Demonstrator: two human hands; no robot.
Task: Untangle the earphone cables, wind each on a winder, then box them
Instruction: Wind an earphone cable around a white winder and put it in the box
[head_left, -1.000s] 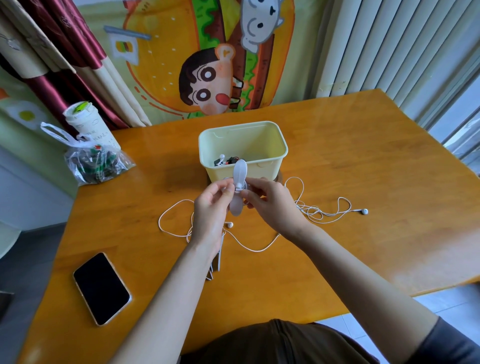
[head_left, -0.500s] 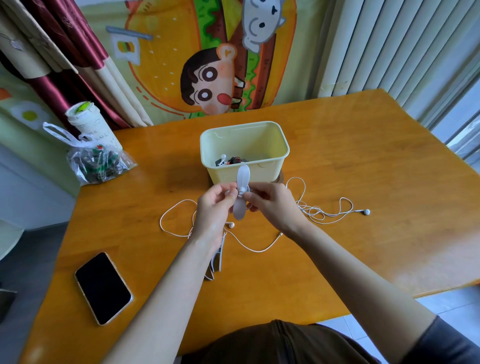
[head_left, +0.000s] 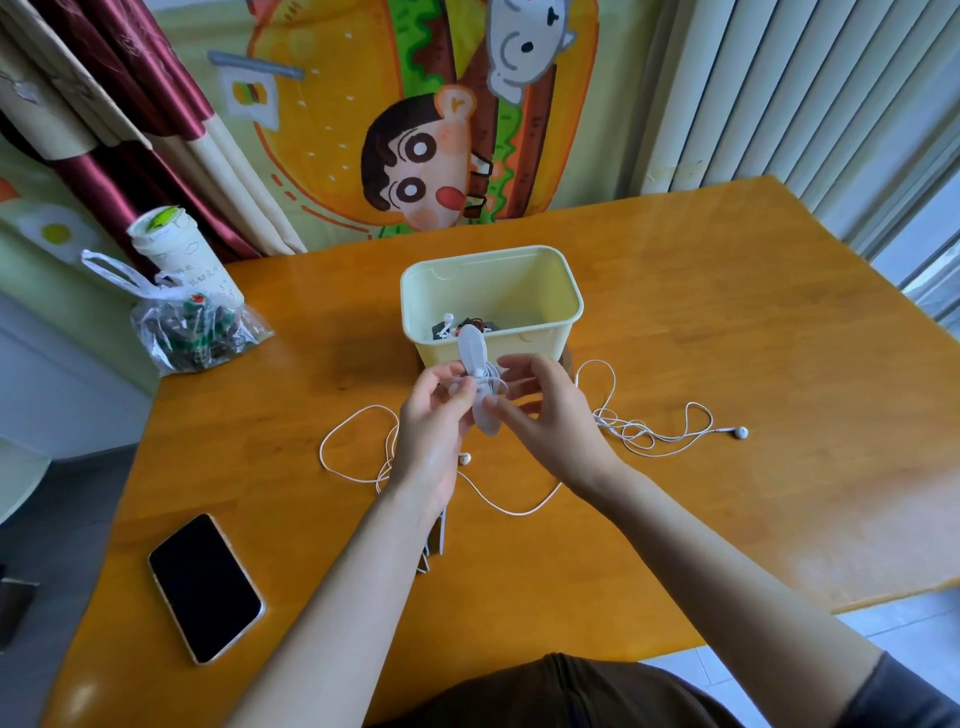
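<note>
Now, lower left: glossy black phone (head_left: 205, 587) lies flat on the varnished wooden table (head_left: 727, 338). Crinkly clear plastic bag (head_left: 192, 332) sits upper left, untouched.

Centre: left hand (head_left: 431, 415) pinches the winder (head_left: 475, 364) at its narrow waist, holding it upright just in front of the box (head_left: 519, 348).

Change from a second ago: a few turns of cable (head_left: 626, 432) now sit round that waist. The right hand (head_left: 545, 410) has pulled off rightward, fingers curled, pinching a strand taut. So winding looks begun, still early. Most of the thin white cable lies slack and looped on the table, with an earbud (head_left: 740, 432) far right.

Winder is pale and flat with rounded leaf-shaped ends. Box is pale yellow plastic with rounded corners and some earphones inside.
</note>
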